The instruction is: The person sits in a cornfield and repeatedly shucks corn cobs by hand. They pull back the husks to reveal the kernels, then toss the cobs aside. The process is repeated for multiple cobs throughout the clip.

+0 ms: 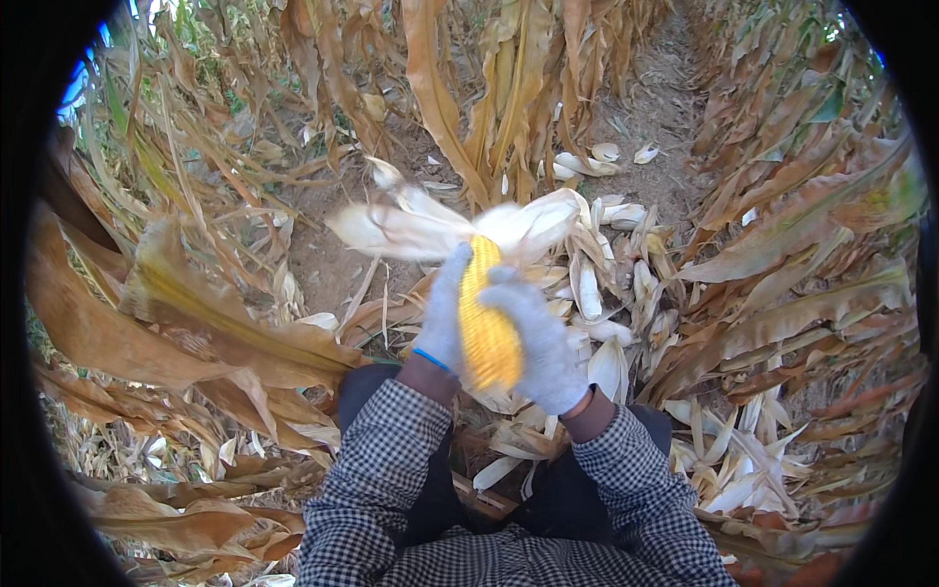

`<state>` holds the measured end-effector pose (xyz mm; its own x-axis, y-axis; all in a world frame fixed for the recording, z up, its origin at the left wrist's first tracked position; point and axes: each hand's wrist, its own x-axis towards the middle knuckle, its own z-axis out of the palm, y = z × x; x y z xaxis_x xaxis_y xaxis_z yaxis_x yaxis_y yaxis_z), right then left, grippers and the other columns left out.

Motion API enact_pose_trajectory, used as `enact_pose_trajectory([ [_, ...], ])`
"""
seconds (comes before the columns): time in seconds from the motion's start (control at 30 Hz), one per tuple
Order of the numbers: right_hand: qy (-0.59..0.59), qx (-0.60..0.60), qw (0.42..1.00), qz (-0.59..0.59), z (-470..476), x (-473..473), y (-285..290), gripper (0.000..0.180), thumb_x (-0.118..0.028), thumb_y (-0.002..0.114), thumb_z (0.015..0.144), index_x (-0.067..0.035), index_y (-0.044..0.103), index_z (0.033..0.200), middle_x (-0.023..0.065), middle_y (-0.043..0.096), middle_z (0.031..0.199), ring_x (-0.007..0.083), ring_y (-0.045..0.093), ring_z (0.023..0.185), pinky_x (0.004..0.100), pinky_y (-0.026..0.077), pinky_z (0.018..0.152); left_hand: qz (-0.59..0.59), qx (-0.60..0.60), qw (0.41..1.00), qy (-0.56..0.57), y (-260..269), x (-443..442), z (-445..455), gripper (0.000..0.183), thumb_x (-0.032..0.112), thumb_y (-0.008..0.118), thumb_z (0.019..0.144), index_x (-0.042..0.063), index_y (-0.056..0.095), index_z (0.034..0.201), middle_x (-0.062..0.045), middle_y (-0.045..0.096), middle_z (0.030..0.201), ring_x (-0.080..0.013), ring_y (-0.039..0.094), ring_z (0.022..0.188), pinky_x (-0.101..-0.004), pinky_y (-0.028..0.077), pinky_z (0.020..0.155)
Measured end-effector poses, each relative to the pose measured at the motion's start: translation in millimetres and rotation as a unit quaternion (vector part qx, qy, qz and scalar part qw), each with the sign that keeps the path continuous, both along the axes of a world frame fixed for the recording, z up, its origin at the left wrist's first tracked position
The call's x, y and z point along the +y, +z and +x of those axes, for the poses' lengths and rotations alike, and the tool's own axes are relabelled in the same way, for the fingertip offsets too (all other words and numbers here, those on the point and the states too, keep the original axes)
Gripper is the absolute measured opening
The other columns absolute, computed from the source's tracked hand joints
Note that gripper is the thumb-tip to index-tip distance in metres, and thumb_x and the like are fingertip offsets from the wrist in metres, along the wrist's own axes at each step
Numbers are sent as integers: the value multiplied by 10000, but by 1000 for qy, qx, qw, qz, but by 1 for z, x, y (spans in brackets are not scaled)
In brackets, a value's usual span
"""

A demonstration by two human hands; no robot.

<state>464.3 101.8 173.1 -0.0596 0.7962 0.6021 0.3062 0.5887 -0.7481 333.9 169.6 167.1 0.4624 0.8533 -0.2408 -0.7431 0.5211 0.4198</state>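
Note:
A yellow ear of corn (484, 323) stands out in front of me between my two gloved hands, its kernels bare. Pale husk leaves (418, 231) spread to both sides from its far end, blurred by motion. My left hand (442, 308), in a light grey knit glove, lies along the ear's left side with the thumb near the husk end. My right hand (539, 337), gloved alike, curls around the ear's right side. The fingers beneath the ear are hidden.
Loose pale husks (587, 286) lie on the soil beyond and right of my hands, with another heap of husks (748, 469) by my right knee. Dry corn stalks and leaves (506, 95) rise ahead and on both sides. A broad brown leaf (220, 323) reaches towards my left knee.

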Motion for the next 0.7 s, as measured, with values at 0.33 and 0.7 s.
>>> enact_pose_trajectory([
  [0.33,31,44,931,-361,-13,0,-37,824,-238,839,798,18,410,1452,126,615,1266,199,600,1144,339,513,1000,128,192,970,74,-56,3,-16,256,212,555,1012,33,578,1193,-108,663,1056,-246,686,952,-386,593,868],
  [0.7,35,-210,904,-370,-10,-30,-21,700,-316,778,784,-3,487,1340,193,642,1143,320,658,1033,407,546,918,187,128,974,8,-58,12,-44,216,222,658,990,13,667,1043,-78,688,865,-180,680,771,-282,558,684],
])
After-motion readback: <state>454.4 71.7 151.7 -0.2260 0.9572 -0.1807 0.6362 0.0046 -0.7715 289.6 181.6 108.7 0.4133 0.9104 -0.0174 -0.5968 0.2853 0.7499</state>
